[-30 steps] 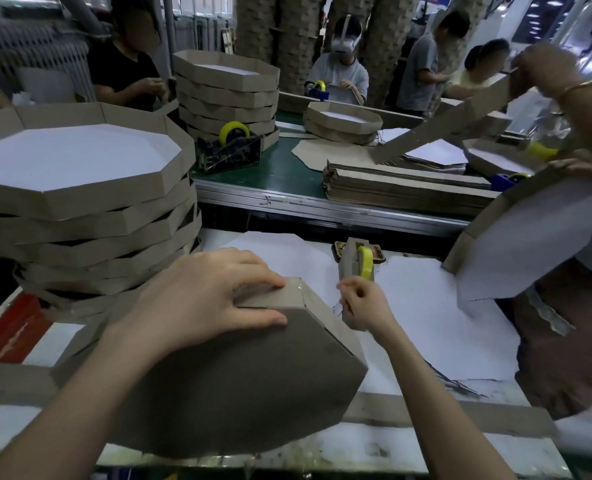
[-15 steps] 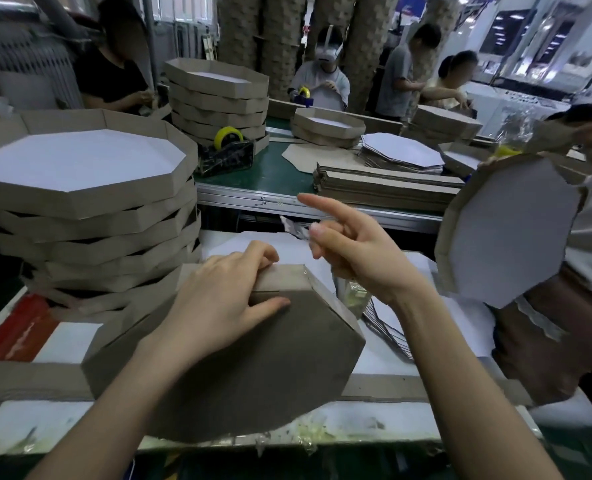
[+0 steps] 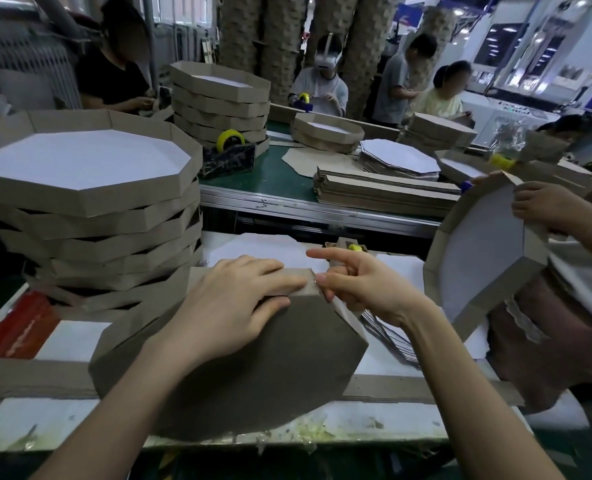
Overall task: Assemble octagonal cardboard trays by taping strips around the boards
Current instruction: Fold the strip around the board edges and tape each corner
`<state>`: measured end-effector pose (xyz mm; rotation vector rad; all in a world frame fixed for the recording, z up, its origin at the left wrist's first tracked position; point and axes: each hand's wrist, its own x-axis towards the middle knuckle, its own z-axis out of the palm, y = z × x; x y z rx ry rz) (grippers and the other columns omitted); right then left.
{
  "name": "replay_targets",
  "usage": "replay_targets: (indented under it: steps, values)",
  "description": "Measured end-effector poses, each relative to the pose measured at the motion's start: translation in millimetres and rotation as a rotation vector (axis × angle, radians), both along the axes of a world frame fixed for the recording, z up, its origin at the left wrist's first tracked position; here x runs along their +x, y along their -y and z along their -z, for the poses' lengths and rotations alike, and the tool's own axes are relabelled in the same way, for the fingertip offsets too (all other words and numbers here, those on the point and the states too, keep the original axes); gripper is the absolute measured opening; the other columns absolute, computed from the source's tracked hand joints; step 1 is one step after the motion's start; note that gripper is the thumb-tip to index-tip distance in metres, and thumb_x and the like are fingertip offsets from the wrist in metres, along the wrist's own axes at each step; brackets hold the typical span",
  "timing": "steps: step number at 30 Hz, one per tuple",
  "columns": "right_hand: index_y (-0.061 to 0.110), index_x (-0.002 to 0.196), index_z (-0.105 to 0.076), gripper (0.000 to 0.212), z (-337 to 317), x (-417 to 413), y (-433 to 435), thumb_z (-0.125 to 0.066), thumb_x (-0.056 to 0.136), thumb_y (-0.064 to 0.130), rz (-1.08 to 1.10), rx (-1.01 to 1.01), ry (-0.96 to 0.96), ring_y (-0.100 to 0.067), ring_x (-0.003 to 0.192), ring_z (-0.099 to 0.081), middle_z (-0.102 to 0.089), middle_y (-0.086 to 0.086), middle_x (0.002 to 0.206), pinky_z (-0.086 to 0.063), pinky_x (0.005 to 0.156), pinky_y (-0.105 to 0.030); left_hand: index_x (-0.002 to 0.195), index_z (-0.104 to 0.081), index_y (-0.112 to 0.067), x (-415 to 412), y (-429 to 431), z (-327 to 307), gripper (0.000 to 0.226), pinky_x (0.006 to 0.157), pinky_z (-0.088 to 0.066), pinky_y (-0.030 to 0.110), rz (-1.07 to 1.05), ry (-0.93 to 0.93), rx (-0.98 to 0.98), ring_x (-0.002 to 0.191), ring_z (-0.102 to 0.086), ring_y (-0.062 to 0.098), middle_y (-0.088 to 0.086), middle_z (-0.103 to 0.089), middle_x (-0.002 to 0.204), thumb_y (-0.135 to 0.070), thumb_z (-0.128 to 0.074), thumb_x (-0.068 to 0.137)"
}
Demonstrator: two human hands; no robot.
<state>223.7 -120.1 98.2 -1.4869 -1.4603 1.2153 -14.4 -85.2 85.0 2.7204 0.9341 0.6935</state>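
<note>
A brown octagonal tray (image 3: 253, 368) lies bottom up and tilted on the table in front of me. My left hand (image 3: 239, 306) grips its upper edge, with the fingers laid flat along the rim strip and the thumb on the bottom board. My right hand (image 3: 360, 289) is at the tray's top right corner. Its thumb tip presses on that corner, the index finger points left above it, and the other fingers curl behind. No tape shows clearly under the thumb. A tape dispenser (image 3: 353, 245) with a yellow roll stands just behind my right hand.
A tall stack of finished trays (image 3: 80, 209) stands at the left. A long cardboard strip (image 3: 28, 375) crosses the table under the tray. At the right, another person's hand (image 3: 543, 209) holds a tray (image 3: 478, 265) upright. Beyond is a green conveyor (image 3: 273, 174) with boards, strips and another dispenser (image 3: 228, 154).
My right hand left the dispenser, rose with a piece of tape, then came down to the tray's top right corner. My left hand stayed on the tray's upper edge.
</note>
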Motion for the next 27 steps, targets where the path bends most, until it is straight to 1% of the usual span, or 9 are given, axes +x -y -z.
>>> replay_targets:
  steps: [5, 9, 14, 16, 18, 20, 23, 24, 27]
  values:
    - [0.026, 0.122, -0.065, 0.027, 4, 2, 1, -0.065, 0.095, 0.026, 0.024, -0.016, -0.011, -0.005, 0.047, -0.037, -0.062, -0.001, 0.066, -0.028, 0.041, -0.015, 0.131, -0.056, -0.046, 1, -5, 1, 0.035, 0.101, -0.037, 0.039, 0.008, -0.018, -0.023, 0.127, -0.048, 0.019, -0.005, -0.055, 0.139, -0.041, -0.053, 0.096]
    - [0.026, 0.104, -0.071, 0.031, 6, -6, 1, -0.07, 0.085, 0.051, 0.063, 0.02, 0.146, -0.002, 0.045, -0.044, -0.059, 0.005, 0.058, -0.032, 0.042, -0.014, 0.134, -0.052, -0.046, 2, -5, 2, 0.038, 0.103, -0.035, 0.037, 0.012, -0.032, -0.038, 0.129, -0.045, 0.017, -0.006, -0.052, 0.142, -0.044, -0.051, 0.096]
    - [0.029, 0.09, -0.074, 0.034, 9, -6, -1, -0.066, 0.083, 0.061, 0.075, 0.105, 0.353, 0.004, 0.045, -0.051, -0.059, 0.014, 0.05, -0.034, 0.047, -0.004, 0.134, -0.053, -0.044, 2, -4, -1, 0.037, 0.101, -0.035, 0.038, 0.019, -0.029, -0.046, 0.128, -0.046, 0.016, -0.009, -0.054, 0.139, -0.044, -0.05, 0.097]
    - [0.035, 0.076, -0.073, 0.041, 15, -5, 0, -0.059, 0.076, 0.073, 0.128, 0.107, 0.408, 0.003, 0.054, -0.054, -0.061, 0.013, 0.058, -0.038, 0.056, -0.011, 0.131, -0.059, -0.039, 0, -6, -1, 0.036, 0.101, -0.036, 0.039, 0.014, -0.016, -0.057, 0.129, -0.047, 0.016, -0.009, -0.055, 0.139, -0.045, -0.049, 0.097]
    - [0.036, 0.066, -0.066, 0.04, 21, -4, 1, -0.057, 0.076, 0.074, 0.11, 0.064, 0.36, -0.006, 0.06, -0.052, -0.057, 0.009, 0.062, -0.04, 0.063, -0.023, 0.129, -0.062, -0.035, 0, -6, 0, 0.035, 0.1, -0.036, 0.038, 0.017, -0.013, -0.062, 0.129, -0.046, 0.015, -0.01, -0.054, 0.139, -0.044, -0.054, 0.096]
    - [0.032, 0.067, -0.059, 0.039, 25, -2, 2, -0.057, 0.082, 0.068, 0.047, 0.001, 0.248, -0.009, 0.063, -0.048, -0.052, 0.009, 0.066, -0.038, 0.065, -0.028, 0.13, -0.061, -0.03, 1, -6, 2, 0.039, 0.102, -0.036, 0.037, 0.011, -0.008, -0.056, 0.13, -0.046, 0.013, -0.011, -0.054, 0.14, -0.045, -0.055, 0.095]
    - [0.017, 0.085, -0.058, 0.039, 27, 1, 4, -0.056, 0.09, 0.055, -0.012, -0.074, 0.03, -0.009, 0.072, -0.052, -0.056, 0.005, 0.075, -0.043, 0.066, -0.021, 0.134, -0.057, -0.027, 1, -7, 3, 0.045, 0.104, -0.034, 0.033, 0.008, -0.019, -0.047, 0.131, -0.043, 0.009, -0.014, -0.05, 0.143, -0.048, -0.05, 0.095]
    - [0.01, 0.092, -0.06, 0.039, 27, 2, 4, -0.054, 0.095, 0.049, -0.006, -0.084, 0.009, -0.01, 0.077, -0.055, -0.059, 0.002, 0.08, -0.045, 0.07, -0.02, 0.136, -0.056, -0.028, 0, -7, 3, 0.046, 0.105, -0.033, 0.032, 0.007, -0.024, -0.043, 0.131, -0.042, 0.009, -0.015, -0.05, 0.143, -0.049, -0.049, 0.095]
    - [-0.007, 0.102, -0.059, 0.047, 27, 0, 3, -0.044, 0.104, 0.037, 0.074, -0.028, 0.083, -0.016, 0.082, -0.055, -0.061, -0.011, 0.087, -0.043, 0.08, -0.03, 0.137, -0.055, -0.028, -3, -7, 1, 0.048, 0.106, -0.035, 0.034, 0.003, -0.005, -0.034, 0.132, -0.043, 0.009, -0.013, -0.05, 0.143, -0.049, -0.053, 0.094]
